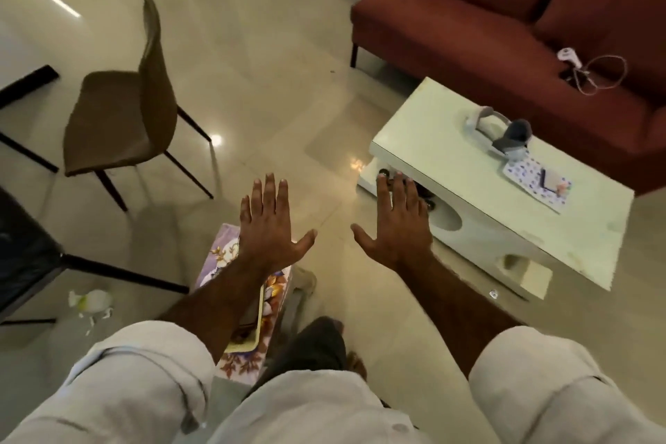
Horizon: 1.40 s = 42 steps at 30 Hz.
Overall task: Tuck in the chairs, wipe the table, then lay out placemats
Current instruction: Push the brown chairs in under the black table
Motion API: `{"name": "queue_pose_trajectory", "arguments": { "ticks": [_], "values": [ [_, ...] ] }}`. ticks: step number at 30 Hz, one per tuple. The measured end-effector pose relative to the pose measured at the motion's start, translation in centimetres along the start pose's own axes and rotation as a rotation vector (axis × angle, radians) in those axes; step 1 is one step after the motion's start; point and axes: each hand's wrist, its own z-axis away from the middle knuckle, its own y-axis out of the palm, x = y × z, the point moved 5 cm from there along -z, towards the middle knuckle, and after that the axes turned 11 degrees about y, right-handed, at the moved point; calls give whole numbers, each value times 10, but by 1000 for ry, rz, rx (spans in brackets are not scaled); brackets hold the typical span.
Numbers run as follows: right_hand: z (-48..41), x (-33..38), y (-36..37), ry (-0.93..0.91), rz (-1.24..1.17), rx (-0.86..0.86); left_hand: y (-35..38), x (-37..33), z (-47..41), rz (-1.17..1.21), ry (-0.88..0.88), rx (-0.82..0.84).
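**Both hands spread flat in the air, chair standing clear of the counter**

At the far left edge a dark counter (21, 263) shows only as a black top on thin black legs, cut off by the frame. On the floor (274, 76) just beside its legs lies a crumpled white scrap (92, 300).

Above that, a brown chair (119, 108) stands on the pale tiles, apart from the counter. Its seat faces left and its backrest rises on the right side, so its long axis runs from lower left to upper right.

Near the middle, the left hand (268, 223) is held out, palm down, its fingers (259, 196) spread open and gripping nothing. The forearm reaches up from a rolled pale sleeve (144, 382). Under this forearm sits a flowered box (248, 317), long side running away from the viewer.

The right hand (400, 227) mirrors it: palm down, thumb pointing inward, fingers open and straight, empty. Its fingertips overlap the near edge of a low white coffee table (468, 191) in the view; whether they touch it cannot be told.

On that white table lie a headset (501, 131) and a dotted card (533, 180). Behind it stands a red sofa (486, 11) with a white cable (594, 76) on its seat.
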Motion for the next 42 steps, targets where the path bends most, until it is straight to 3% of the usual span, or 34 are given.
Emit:
{"name": "queue_pose_trajectory", "arguments": {
  "ticks": [12,31,38,42],
  "values": [
    [-247,122,-1,-310,71,89,-7,118,-149,119,-375,38],
    [-541,492,-20,-872,102,100,-98,396,-289,155,-958,-179],
    [-585,657,-30,-1116,18,14,-128,495,-305,300,-1204,-336],
    [-606,762,-21,-1194,52,11,-132,568,-305,525,-1353,-463]
  ]
}}
